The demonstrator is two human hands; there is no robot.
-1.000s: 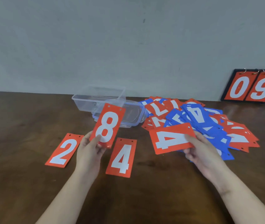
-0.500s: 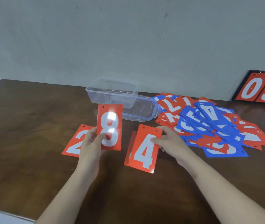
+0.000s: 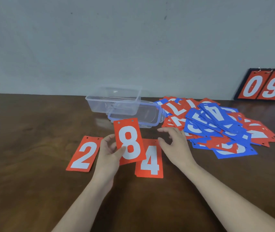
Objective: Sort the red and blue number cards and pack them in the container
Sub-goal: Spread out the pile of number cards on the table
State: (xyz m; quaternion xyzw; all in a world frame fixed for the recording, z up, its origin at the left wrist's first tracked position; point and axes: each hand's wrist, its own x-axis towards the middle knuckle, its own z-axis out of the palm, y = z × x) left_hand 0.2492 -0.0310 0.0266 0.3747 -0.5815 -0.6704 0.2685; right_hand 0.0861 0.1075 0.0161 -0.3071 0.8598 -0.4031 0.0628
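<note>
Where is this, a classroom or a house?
Can't tell for sure. It looks like an indoor room: a dark wooden table against a plain grey wall, with a flip scoreboard leaning there.

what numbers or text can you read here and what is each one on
"8": red card held in the left hand.
"2": red card flat on the table.
"4": red card stack beside the right hand.
"4", upside down: blue card atop the pile.
"0", "9", then a cut-off digit: scoreboard by the wall.
Other pile cards: overlapped, unreadable.
</note>
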